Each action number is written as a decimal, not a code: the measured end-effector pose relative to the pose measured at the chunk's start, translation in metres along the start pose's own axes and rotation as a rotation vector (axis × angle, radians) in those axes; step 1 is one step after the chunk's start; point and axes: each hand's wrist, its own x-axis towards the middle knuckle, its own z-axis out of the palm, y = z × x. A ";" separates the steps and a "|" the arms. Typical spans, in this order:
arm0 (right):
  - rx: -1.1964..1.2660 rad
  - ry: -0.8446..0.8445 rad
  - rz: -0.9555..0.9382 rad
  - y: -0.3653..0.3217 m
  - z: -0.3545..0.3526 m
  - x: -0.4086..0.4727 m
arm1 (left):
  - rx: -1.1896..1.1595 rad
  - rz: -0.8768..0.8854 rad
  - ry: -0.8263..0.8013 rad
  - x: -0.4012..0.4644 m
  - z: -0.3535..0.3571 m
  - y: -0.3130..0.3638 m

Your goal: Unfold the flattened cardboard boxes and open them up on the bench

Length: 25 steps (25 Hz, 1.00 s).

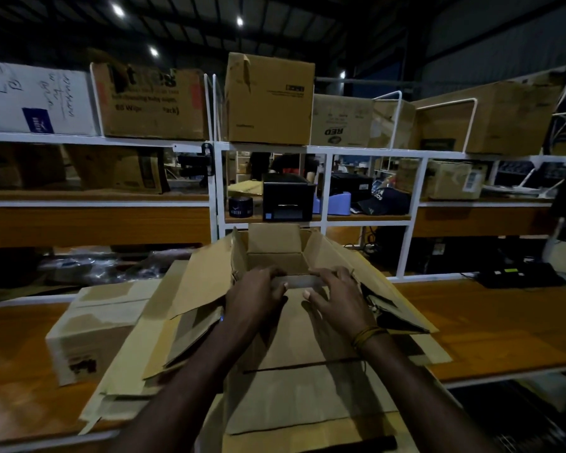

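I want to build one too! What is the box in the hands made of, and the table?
The box looks like brown cardboard, dull and creased, with flaps that bend. The bench top looks like orange-brown wood, smooth with a slight shine; it could be a wood-look coating.

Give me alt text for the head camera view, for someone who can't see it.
Both hands, left hand and right hand, grip the near top edge of an opened cardboard box standing on flattened cardboard on a wooden bench. A taped box sits at left; white shelves behind hold more cartons and a black printer.
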 end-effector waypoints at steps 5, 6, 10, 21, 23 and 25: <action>-0.020 0.042 0.014 -0.005 0.005 -0.008 | -0.006 0.000 0.018 -0.001 0.006 -0.009; -0.031 0.034 0.022 -0.005 0.005 -0.009 | 0.006 -0.008 0.026 -0.002 0.007 -0.010; -0.030 0.013 0.043 -0.004 0.005 -0.014 | 0.036 -0.019 0.056 -0.010 0.017 -0.009; -0.118 -0.187 -0.028 0.044 -0.021 -0.045 | 0.245 -0.184 0.035 -0.051 0.059 0.038; -0.103 -0.262 -0.058 0.058 -0.032 -0.059 | 0.253 -0.224 -0.026 -0.063 0.072 0.058; -0.066 -0.313 -0.074 0.078 -0.045 -0.074 | 0.266 -0.242 -0.095 -0.076 0.088 0.079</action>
